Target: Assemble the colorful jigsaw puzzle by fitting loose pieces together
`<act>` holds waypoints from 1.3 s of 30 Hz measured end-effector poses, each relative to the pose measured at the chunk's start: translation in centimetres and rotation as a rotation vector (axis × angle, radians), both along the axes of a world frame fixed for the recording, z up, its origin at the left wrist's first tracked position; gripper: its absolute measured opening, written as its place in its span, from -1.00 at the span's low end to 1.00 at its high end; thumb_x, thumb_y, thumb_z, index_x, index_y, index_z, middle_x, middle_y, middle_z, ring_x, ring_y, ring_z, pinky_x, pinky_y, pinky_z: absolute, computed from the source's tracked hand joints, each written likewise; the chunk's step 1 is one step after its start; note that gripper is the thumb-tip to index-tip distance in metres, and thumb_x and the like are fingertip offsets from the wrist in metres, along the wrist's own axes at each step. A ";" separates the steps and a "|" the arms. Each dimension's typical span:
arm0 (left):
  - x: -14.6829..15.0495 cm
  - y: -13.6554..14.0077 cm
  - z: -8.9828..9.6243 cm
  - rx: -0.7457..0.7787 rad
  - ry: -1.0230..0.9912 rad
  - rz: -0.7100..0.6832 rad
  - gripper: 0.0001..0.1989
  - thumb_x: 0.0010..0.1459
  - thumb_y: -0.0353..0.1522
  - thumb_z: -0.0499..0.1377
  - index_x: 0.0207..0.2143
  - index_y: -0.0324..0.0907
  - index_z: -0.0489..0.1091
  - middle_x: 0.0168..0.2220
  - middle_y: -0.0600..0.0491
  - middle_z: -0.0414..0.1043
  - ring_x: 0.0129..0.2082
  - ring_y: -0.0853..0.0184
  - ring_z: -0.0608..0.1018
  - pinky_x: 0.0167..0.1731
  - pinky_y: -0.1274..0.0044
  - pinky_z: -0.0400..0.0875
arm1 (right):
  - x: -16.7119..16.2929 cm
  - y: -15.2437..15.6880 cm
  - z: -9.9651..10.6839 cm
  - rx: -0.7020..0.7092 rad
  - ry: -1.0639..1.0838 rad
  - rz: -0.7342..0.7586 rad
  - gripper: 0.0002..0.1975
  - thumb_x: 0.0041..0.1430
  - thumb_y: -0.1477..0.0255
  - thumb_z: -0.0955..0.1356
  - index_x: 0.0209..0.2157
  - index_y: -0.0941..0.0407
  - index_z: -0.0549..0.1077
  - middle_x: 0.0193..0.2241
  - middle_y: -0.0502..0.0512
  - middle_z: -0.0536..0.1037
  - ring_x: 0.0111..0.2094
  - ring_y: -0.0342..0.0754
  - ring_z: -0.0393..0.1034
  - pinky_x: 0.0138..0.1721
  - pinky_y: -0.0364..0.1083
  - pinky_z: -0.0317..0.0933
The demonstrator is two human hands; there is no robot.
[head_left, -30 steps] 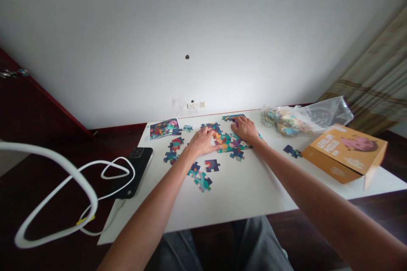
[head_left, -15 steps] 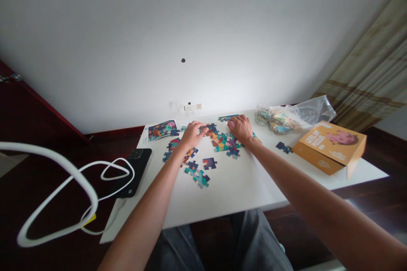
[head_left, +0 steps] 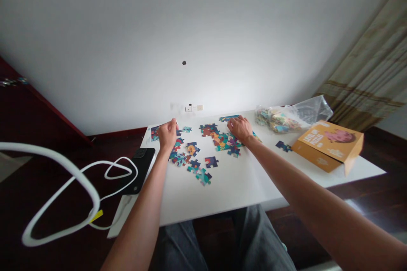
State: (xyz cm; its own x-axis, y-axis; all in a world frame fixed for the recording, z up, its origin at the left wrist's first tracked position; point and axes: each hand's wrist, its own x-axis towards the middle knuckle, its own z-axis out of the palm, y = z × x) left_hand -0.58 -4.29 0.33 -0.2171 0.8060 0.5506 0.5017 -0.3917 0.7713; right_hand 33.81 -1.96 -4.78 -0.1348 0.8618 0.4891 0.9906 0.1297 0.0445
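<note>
My left hand (head_left: 168, 134) is closed, its fingers curled together above the picture sheet (head_left: 154, 134) and the loose puzzle pieces at the table's left. What it pinches, if anything, does not show. My right hand (head_left: 241, 128) rests with curled fingers on the far right part of a joined puzzle section (head_left: 221, 140); its fingertips are partly hidden. Between the hands lies that section, in orange, teal and dark blue. Nearer to me are a single dark piece (head_left: 211, 161), a joined teal pair (head_left: 203, 176) and an orange-and-blue piece (head_left: 192, 148).
A clear bag of puzzle pieces (head_left: 282, 120) lies at the back right, beside an orange puzzle box (head_left: 330, 142). Dark pieces (head_left: 283, 146) sit left of the box. A black phone (head_left: 142, 169) and a looping white cable (head_left: 76, 173) are at the left edge. The wall stands behind.
My left hand has moved left, from beside the joined section to over the picture sheet, uncovering pieces in the middle. My right hand has stayed in place.
</note>
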 end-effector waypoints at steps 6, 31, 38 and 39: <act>0.1 0.8 -0.6 0.017 -0.339 -0.049 -0.43 0.32 -0.01 0.07 -0.66 -0.16 0.34 -0.62 0.07 0.36 -0.63 0.41 0.35 -0.53 0.54 0.17 | -0.4 -0.5 0.4 -0.037 -0.068 0.116 -0.64 0.44 0.37 0.17 -0.21 0.16 0.56 -0.26 0.26 0.65 -0.14 0.11 0.36 -0.08 0.01 0.02; -0.9 1.0 -1.1 -0.374 -1.381 -0.786 -0.53 0.33 -0.06 0.10 -0.50 -0.19 0.39 -0.77 0.30 -0.22 -0.78 0.53 -0.06 -0.69 0.56 -0.15 | -16.9 -11.9 2.5 -0.285 0.167 0.644 -0.61 0.25 0.10 0.45 -0.01 0.04 0.57 -0.12 0.14 0.63 -0.09 0.09 0.45 -0.02 0.01 0.25; -0.8 1.1 -1.4 -0.387 -1.367 -0.776 -0.59 0.29 -0.09 0.17 -0.50 -0.19 0.38 -0.76 0.31 -0.23 -0.78 0.53 -0.05 -0.69 0.57 -0.15 | -18.2 -9.7 4.1 -0.407 0.085 0.569 -0.66 0.14 0.13 0.53 -0.20 0.08 0.63 -0.20 0.18 0.62 -0.11 0.11 0.44 -0.14 -0.04 0.26; -0.8 1.1 -1.4 -0.392 -1.368 -0.774 -0.59 0.29 -0.09 0.17 -0.50 -0.19 0.38 -0.76 0.31 -0.23 -0.78 0.53 -0.06 -0.70 0.57 -0.15 | -18.3 -9.2 4.3 -0.429 0.090 0.601 -0.70 0.14 0.16 0.53 -0.22 0.08 0.64 -0.21 0.17 0.62 -0.12 0.10 0.45 -0.17 -0.06 0.25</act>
State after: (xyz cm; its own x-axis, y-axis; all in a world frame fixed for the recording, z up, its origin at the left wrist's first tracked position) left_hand -1.38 -3.24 -1.07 0.1571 0.9867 0.0416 -0.8217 0.1073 0.5597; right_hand 15.48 -11.20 -0.48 -0.6186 0.7697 0.1576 0.7406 0.6383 -0.2102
